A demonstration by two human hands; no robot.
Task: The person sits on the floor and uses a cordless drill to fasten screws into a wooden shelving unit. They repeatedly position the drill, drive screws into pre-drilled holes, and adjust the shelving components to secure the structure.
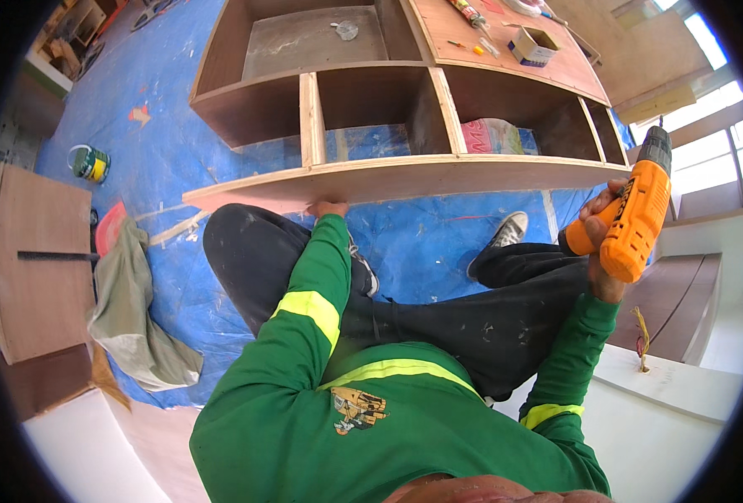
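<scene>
My right hand [599, 216] is raised at the right, wrapped round the handle of an orange cordless drill [638, 214]. The drill's black chuck points up and away, with a thin bit in it and nothing touching the tip. My left hand [329, 209] grips the near lower edge of a long wooden panel [413, 178]; some of its fingers are hidden. This panel runs along the near side of a brown wooden cabinet frame [311, 117], whose compartments are split by upright dividers with pale edges. Both my knees are spread before the panel.
On the cabinet's pinkish board [438, 29] lie a small open box [533, 47], a sealant tube [469, 12] and small bits. Blue sheeting [170, 109] covers the floor. A green bucket [90, 163] and a draped cloth [132, 310] are at left; wires [642, 339] poke from a white surface at right.
</scene>
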